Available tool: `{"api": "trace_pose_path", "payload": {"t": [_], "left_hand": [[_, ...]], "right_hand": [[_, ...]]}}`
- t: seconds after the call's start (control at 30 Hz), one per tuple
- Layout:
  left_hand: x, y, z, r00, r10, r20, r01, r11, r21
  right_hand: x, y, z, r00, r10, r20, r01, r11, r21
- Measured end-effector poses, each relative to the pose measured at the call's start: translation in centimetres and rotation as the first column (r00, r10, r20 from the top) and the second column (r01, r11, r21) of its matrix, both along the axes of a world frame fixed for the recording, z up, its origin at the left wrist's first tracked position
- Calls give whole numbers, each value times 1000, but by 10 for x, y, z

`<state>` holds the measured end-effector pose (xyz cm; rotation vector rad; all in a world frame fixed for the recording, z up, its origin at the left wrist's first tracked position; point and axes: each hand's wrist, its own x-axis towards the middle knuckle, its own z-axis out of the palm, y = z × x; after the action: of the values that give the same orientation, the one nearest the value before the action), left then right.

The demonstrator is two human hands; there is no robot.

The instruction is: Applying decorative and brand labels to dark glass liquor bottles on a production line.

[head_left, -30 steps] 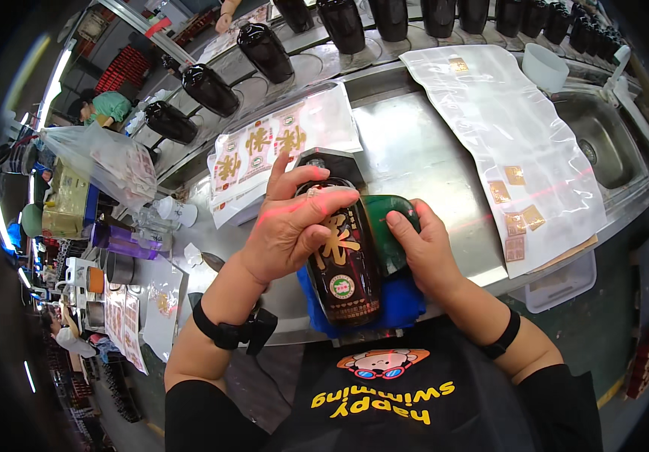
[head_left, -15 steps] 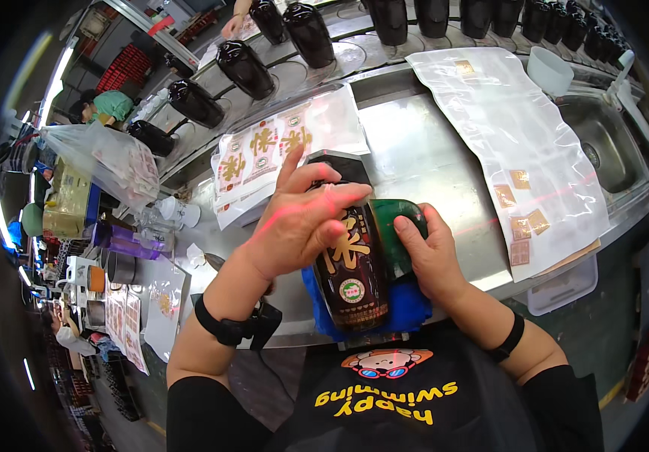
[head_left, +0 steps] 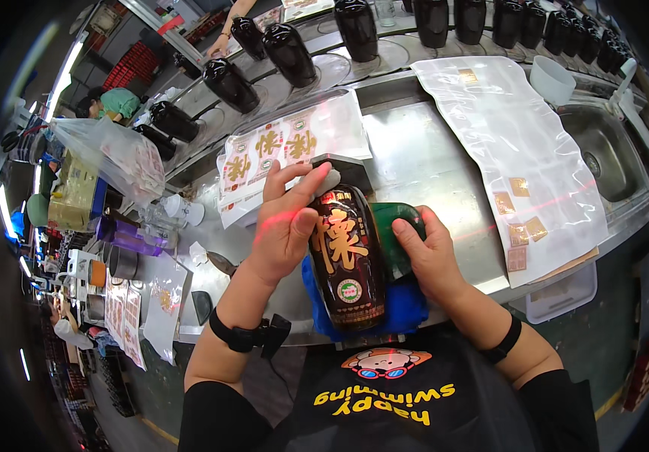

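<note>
A glossy dark brown bottle (head_left: 351, 290) lies with its base end toward me on a blue cloth (head_left: 407, 309). Gold lettering and a round green-and-white emblem decorate its upper face. My left hand (head_left: 283, 226) is open at the bottle's far left end, fingers apart, a pale cover on one fingertip. That fingertip seems to touch the bottle or sit just above it. In my right hand (head_left: 433, 256) is a green flat scraper (head_left: 396, 233), gripped with the thumb on top, its edge against the bottle's right side. A black angular block (head_left: 351, 172) stands beyond the bottle.
Printed decal sheets (head_left: 287, 147) lie at the far left. A white plastic sheet (head_left: 509, 143) with several gold decals covers the right, near a sink (head_left: 603, 154). Dark bottles (head_left: 288, 56) line a conveyor at the back, where another person's hand (head_left: 219, 47) shows.
My left hand has drawn back to the left, uncovering the bottle's upper lettering. The scraper stays at the bottle's right side. Conveyor bottles have shifted left.
</note>
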<state>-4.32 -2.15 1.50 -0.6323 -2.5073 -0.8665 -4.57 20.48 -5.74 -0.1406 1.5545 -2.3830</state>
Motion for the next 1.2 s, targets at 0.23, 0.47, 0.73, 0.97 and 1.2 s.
{"api": "trace_pose_path", "payload": {"t": [0.23, 0.47, 0.73, 0.97, 1.2], "left_hand": [[1, -5, -3, 994, -105, 9, 105, 994, -29], [-11, -6, -7, 990, -130, 47, 122, 983, 139], [-2, 1, -37, 998, 65, 3, -62, 938, 341], [30, 13, -58, 974, 155, 168, -223, 805, 551], [37, 16, -63, 961, 91, 263, -223, 815, 535]], "right_hand": [[1, -2, -2, 1000, -19, 3, 19, 1000, -19], [1, -3, -2, 999, -35, -12, 35, 999, -15], [-67, -2, 99, 662, 480, -575, -30, 784, 620], [-136, -54, 117, 463, 811, -358, -204, 490, 847], [-136, -59, 106, 402, 884, -238, -409, 406, 817]]}}
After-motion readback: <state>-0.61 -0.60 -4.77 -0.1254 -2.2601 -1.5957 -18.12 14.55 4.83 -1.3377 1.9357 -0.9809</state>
